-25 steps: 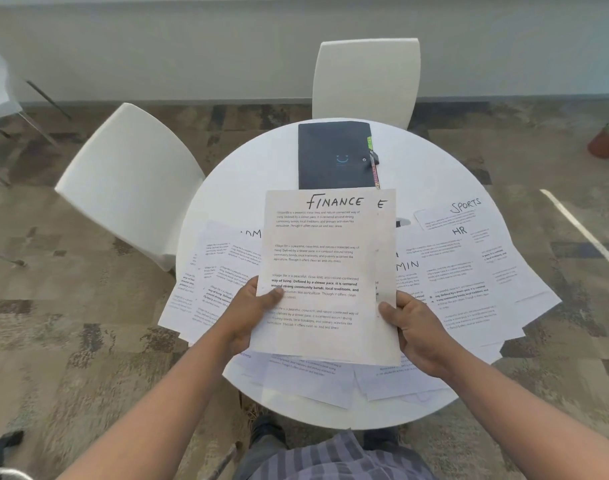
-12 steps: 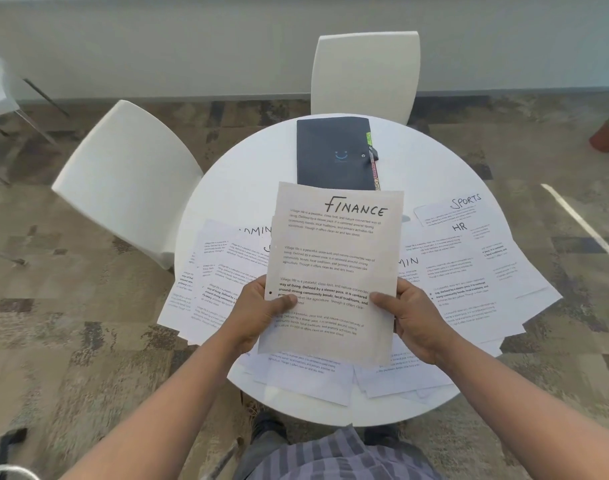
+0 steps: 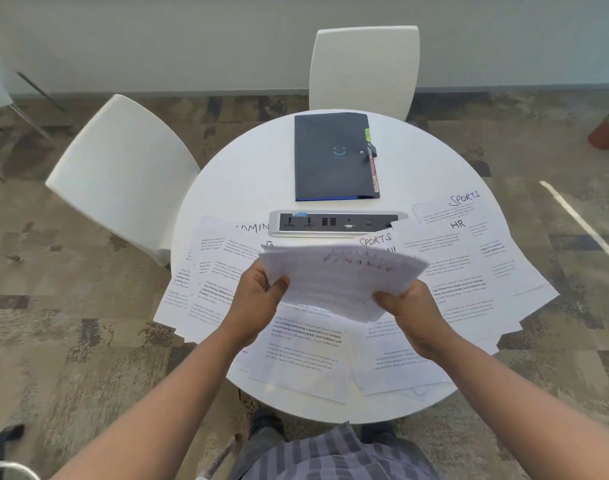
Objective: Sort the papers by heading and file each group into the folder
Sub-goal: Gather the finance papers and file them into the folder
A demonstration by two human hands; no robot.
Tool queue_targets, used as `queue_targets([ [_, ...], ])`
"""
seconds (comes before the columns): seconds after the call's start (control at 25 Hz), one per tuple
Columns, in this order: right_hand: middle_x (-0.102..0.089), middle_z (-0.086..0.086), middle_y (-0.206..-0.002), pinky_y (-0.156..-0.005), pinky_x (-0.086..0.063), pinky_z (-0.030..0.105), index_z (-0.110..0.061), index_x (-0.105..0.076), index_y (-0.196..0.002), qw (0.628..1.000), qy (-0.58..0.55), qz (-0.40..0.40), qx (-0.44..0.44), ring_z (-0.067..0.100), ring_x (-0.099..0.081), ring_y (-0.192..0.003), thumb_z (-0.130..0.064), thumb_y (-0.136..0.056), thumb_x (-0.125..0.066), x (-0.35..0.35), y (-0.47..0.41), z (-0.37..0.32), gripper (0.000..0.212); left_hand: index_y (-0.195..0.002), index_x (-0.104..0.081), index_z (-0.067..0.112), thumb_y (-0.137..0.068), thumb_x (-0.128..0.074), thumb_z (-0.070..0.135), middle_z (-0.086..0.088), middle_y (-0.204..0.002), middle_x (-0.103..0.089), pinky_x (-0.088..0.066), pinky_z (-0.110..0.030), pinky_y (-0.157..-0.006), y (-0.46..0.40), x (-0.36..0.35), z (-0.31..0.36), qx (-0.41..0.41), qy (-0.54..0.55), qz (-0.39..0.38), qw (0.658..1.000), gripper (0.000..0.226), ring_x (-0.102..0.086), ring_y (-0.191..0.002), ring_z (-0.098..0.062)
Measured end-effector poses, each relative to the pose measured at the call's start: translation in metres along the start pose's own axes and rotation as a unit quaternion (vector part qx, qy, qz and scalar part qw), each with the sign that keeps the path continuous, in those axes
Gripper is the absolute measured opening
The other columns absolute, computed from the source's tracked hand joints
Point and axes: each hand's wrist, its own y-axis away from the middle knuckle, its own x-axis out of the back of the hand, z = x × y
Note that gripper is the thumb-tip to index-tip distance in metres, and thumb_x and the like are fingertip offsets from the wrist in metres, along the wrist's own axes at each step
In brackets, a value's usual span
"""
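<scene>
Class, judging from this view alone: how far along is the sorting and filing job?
Done: some sheets gathered into one stack. In hand: the left hand and right hand grip that blurred white paper stack. Left: the dark blue folder lies closed, and loose printed sheets headed SPORTS and HR cover the round white table.

Matt white paper sheets (image 3: 445,258), smooth white table (image 3: 240,188), matt dark folder (image 3: 334,155), mottled carpet (image 3: 71,306)

Bare table (image 3: 247,174) flanks folder (image 3: 334,155); papers (image 3: 469,271) crowd nearside.
</scene>
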Motion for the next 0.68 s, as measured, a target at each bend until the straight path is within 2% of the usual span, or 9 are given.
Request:
queue_targets([
  [0.12,-0.08,-0.007,-0.102,-0.082,-0.052,0.025,-0.02,-0.073,-0.107,0.999,0.031,-0.009,-0.014,0.008,-0.073,-0.096,0.01,-0.094,-0.058,0.001,0.004,0.01,0.037,-0.111,-0.066,0.018,-0.097,-0.048,-0.012,-0.006,-0.114,-0.068,-0.05,-0.036,-0.089,0.001,-0.003,-0.012,0.001,-0.044,-0.028,0.999,0.037,-0.062,-0.107,-0.02],
  [0.24,-0.079,-0.013,-0.094,-0.079,-0.05,0.021,-0.019,-0.074,-0.101,0.999,0.049,-0.007,-0.012,0.002,-0.071,-0.088,0.008,-0.095,-0.057,0.001,0.006,0.013,0.032,-0.108,-0.07,0.016,-0.093,-0.044,-0.014,0.003,-0.109,-0.069,-0.048,-0.028,-0.086,0.004,-0.006,-0.012,-0.001,-0.043,-0.025,0.999,0.042,-0.063,-0.104,-0.012],
  [0.4,-0.074,-0.021,-0.076,-0.063,-0.048,0.011,-0.019,-0.072,-0.095,0.998,0.065,-0.004,0.006,-0.007,-0.064,-0.069,0.005,-0.097,-0.057,0.001,0.005,0.009,0.028,-0.105,-0.07,0.018,-0.091,-0.048,-0.013,0.004,-0.101,-0.067,-0.046,-0.019,-0.073,0.001,-0.007,-0.008,-0.009,-0.023,0.007,1.0,0.041,-0.061,-0.092,-0.01],
  [0.52,-0.075,-0.018,-0.08,-0.065,-0.049,0.013,-0.023,-0.072,-0.1,0.996,0.083,-0.021,0.0,-0.002,-0.066,-0.071,0.003,-0.096,-0.059,0.001,0.005,0.015,0.029,-0.116,-0.067,0.022,-0.091,-0.05,-0.012,0.005,-0.103,-0.074,-0.051,-0.021,-0.075,0.002,-0.008,-0.016,0.021,-0.013,0.017,1.0,0.045,-0.068,-0.095,-0.012],
  [0.6,-0.065,-0.015,-0.067,-0.061,-0.044,0.022,-0.021,-0.071,-0.09,0.995,0.097,-0.028,-0.019,0.009,-0.054,-0.058,0.0,-0.096,-0.061,0.001,0.005,0.021,0.025,-0.115,-0.066,0.022,-0.093,-0.049,-0.012,0.006,-0.106,-0.077,-0.053,-0.023,-0.08,0.006,-0.008,-0.021,0.041,0.01,0.028,0.999,0.044,-0.07,-0.102,-0.012],
  [0.68,-0.055,-0.007,-0.067,-0.062,-0.037,0.031,-0.02,-0.071,-0.082,0.992,0.113,-0.023,-0.04,0.015,-0.044,-0.061,-0.007,-0.096,-0.064,0.001,0.004,0.025,0.02,-0.116,-0.067,0.017,-0.096,-0.046,-0.01,0.006,-0.107,-0.077,-0.052,-0.024,-0.082,0.006,-0.007,-0.022,0.045,0.007,0.023,0.999,0.039,-0.069,-0.103,-0.013],
])
